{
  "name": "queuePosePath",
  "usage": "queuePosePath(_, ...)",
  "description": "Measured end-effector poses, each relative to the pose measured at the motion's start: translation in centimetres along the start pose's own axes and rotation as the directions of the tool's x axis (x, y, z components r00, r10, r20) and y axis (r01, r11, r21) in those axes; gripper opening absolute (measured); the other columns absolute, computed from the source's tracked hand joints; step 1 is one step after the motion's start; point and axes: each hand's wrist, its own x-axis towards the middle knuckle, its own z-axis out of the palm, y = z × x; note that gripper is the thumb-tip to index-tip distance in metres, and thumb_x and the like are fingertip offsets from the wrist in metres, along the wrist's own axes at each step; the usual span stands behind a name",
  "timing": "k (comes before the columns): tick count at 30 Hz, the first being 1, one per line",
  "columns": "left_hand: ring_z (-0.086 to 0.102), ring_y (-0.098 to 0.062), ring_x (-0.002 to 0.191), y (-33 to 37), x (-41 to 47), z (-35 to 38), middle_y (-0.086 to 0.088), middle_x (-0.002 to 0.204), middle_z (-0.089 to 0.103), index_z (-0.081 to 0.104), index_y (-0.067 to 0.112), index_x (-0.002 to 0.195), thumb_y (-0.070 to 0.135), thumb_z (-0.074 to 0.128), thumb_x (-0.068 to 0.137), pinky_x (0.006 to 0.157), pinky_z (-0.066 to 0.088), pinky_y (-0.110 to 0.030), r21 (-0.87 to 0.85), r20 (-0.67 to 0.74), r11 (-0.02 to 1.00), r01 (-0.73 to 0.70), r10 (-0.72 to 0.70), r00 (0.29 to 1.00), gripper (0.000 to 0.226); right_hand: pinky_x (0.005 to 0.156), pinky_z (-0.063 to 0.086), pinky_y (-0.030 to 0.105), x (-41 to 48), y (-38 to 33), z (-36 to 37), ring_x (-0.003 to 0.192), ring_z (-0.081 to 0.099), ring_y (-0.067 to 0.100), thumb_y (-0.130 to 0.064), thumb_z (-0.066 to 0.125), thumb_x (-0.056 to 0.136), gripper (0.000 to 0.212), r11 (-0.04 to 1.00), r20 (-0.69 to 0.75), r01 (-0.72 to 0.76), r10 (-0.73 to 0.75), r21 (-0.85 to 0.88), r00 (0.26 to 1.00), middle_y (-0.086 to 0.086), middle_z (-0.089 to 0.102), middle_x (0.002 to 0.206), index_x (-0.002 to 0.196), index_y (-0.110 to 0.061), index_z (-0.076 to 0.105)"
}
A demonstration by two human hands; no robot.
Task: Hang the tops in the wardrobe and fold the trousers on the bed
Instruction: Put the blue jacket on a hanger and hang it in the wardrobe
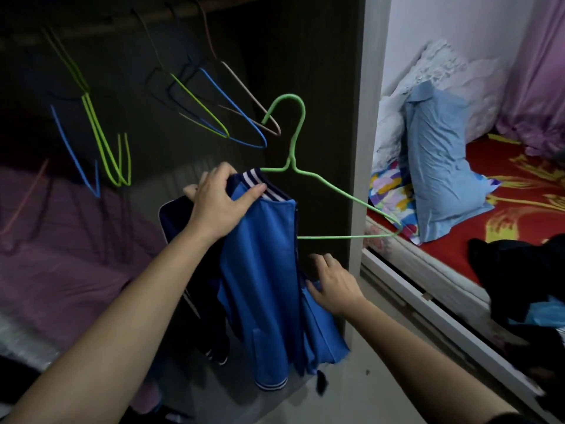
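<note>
A blue jacket (263,270) with a striped white collar hangs in front of the open wardrobe. My left hand (220,203) grips it at the collar. A green wire hanger (336,194) sits half inside the jacket; its hook and right arm stick out. My right hand (333,283) holds the jacket's right side lower down, fingers curled into the fabric. Several empty wire hangers (214,108) dangle from the wardrobe rail (122,22) above. Dark clothes (516,280) lie piled on the bed at the right.
The wardrobe's side panel (363,148) stands just right of the jacket. A purple cloth (61,249) lies on the wardrobe floor. On the bed with a red patterned sheet (504,191) leans a light blue pillow (440,166). Pink curtains (541,71) hang beyond.
</note>
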Motion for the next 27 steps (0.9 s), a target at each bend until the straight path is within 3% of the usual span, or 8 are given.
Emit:
queuePosePath(3, 0.051, -0.018, 0.09, 1.1, 0.3, -0.6, 0.009, 0.08, 0.053, 0.045, 0.023, 0.082, 0.065, 0.068, 0.077, 0.082, 0.026, -0.035, -0.026, -0.028, 0.997, -0.068, 0.067, 0.997, 0.049, 0.101, 0.046, 0.037, 0.7, 0.4, 0.9, 0.126, 0.047, 0.023, -0.042, 0.049, 0.097, 0.061, 0.984, 0.151, -0.13, 0.11, 0.125, 0.982, 0.003, 0.041, 0.141, 0.152, -0.025, 0.029)
queuePosePath(6, 0.044, -0.01, 0.088, 1.8, 0.6, -1.3, 0.017, 0.079, 0.046, 0.042, 0.028, 0.085, 0.071, 0.065, 0.071, 0.08, 0.021, -0.031, -0.051, -0.027, 0.995, -0.081, 0.079, 0.996, 0.051, 0.102, 0.042, 0.037, 1.1, 1.5, 1.1, 0.125, 0.046, 0.023, -0.036, 0.044, 0.101, 0.043, 0.962, 0.234, -0.2, 0.154, 0.188, 0.96, 0.002, 0.048, 0.135, 0.144, -0.028, 0.044)
queuePosePath(10, 0.05, -0.008, 0.105, 0.1, 0.8, -1.8, 0.02, 0.103, 0.057, 0.048, 0.04, 0.106, 0.069, 0.068, 0.072, 0.086, 0.021, -0.03, -0.079, -0.005, 0.994, -0.073, 0.073, 0.997, 0.049, 0.089, 0.044, 0.036, 0.7, 3.0, 0.3, 0.111, 0.055, 0.026, -0.029, 0.041, 0.101, 0.027, 0.977, 0.118, -0.178, 0.164, 0.118, 0.979, 0.004, 0.06, 0.118, 0.124, -0.027, 0.055)
queuePosePath(13, 0.055, -0.02, 0.11, -3.0, 0.3, -1.9, 0.007, 0.11, 0.064, 0.06, 0.038, 0.117, 0.073, 0.055, 0.076, 0.097, 0.033, -0.043, 0.016, 0.034, 0.999, -0.051, 0.051, 0.998, 0.055, 0.078, 0.04, 0.036, 0.4, 4.2, -1.1, 0.1, 0.062, 0.033, -0.026, 0.039, 0.101, 0.013, 0.978, 0.027, -0.194, 0.192, 0.073, 0.981, 0.012, 0.065, 0.108, 0.108, -0.022, 0.049)
queuePosePath(15, 0.056, -0.026, 0.109, -5.5, -0.5, -1.6, -0.003, 0.107, 0.066, 0.063, 0.033, 0.12, 0.076, 0.047, 0.077, 0.099, 0.036, -0.049, 0.065, 0.084, 0.997, -0.028, 0.023, 0.996, 0.063, 0.076, 0.046, 0.04, 0.2, 4.9, -2.6, 0.091, 0.064, 0.037, -0.022, 0.038, 0.102, 0.003, 0.971, -0.011, -0.225, 0.226, 0.079, 0.974, 0.017, 0.065, 0.104, 0.103, -0.02, 0.041)
queuePosePath(19, 0.058, -0.029, 0.102, -9.7, -2.1, -0.7, -0.005, 0.099, 0.067, 0.063, 0.033, 0.119, 0.079, 0.035, 0.081, 0.086, 0.03, -0.044, 0.222, 0.198, 0.972, -0.078, 0.033, 0.98, 0.066, 0.068, 0.051, 0.049, 0.9, 5.1, -6.6, 0.079, 0.064, 0.039, -0.02, 0.038, 0.103, 0.01, 0.975, -0.198, -0.206, 0.22, 0.086, 0.955, 0.02, 0.063, 0.096, 0.103, -0.011, 0.044)
queuePosePath(23, 0.063, -0.031, 0.088, -10.9, -3.3, 0.2, -0.005, 0.087, 0.068, 0.069, 0.027, 0.114, 0.081, 0.021, 0.083, 0.076, 0.033, -0.041, 0.368, 0.251, 0.909, -0.197, 0.107, 0.962, 0.079, 0.059, 0.045, 0.042, 3.3, 3.0, -11.0, 0.073, 0.063, 0.039, -0.028, 0.036, 0.106, 0.02, 0.991, -0.331, -0.134, 0.128, 0.004, 0.935, 0.017, 0.065, 0.084, 0.103, -0.011, 0.048)
queuePosePath(27, 0.066, -0.032, 0.086, -10.4, -3.9, 1.0, -0.008, 0.089, 0.073, 0.07, 0.025, 0.112, 0.078, 0.015, 0.083, 0.074, 0.039, -0.041, 0.474, 0.275, 0.838, -0.27, 0.15, 0.95, 0.081, 0.061, 0.036, 0.035, 5.5, 0.1, -14.5, 0.074, 0.064, 0.04, -0.031, 0.037, 0.106, 0.022, 0.998, -0.524, -0.061, 0.052, -0.001, 0.85, 0.016, 0.067, 0.087, 0.106, -0.015, 0.051)
